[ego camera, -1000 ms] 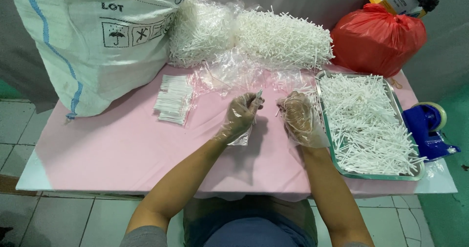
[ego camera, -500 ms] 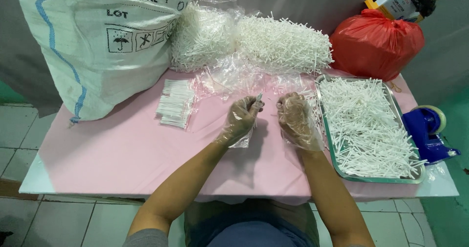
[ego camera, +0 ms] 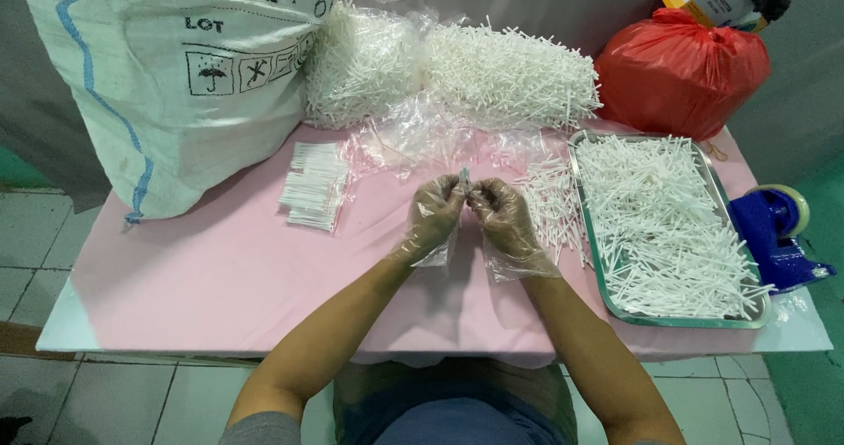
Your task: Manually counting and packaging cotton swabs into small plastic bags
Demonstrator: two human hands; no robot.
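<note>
- The left hand (ego camera: 432,216) and the right hand (ego camera: 499,218) meet in the middle of the pink table (ego camera: 220,269). Both wear loose clear plastic gloves.
- The fingertips of both hands are pressed together around a small clear bag (ego camera: 463,178). Its top pokes up between them, and the rest is hidden by the fingers. I cannot tell how many white sticks are in it.
- It looks like white sticks are being packed into small bags.
- Done, I think: 1 neat stack of filled packets (ego camera: 314,186) lies to the left of the hands.
- Left to do, I think: a lot. The metal tray (ego camera: 587,225) on the right is heaped with loose sticks. A small pile of sticks (ego camera: 552,200) lies on the table between the tray and the right hand.
- At the back, 2 big clear bags of sticks (ego camera: 448,62) are full too. Empty clear bags (ego camera: 413,137) lie in front of them.
- A big white sack (ego camera: 176,76) stands at the back left. A red bag (ego camera: 681,69) sits at the back right, and a blue tape holder (ego camera: 778,234) sits by the tray.
</note>
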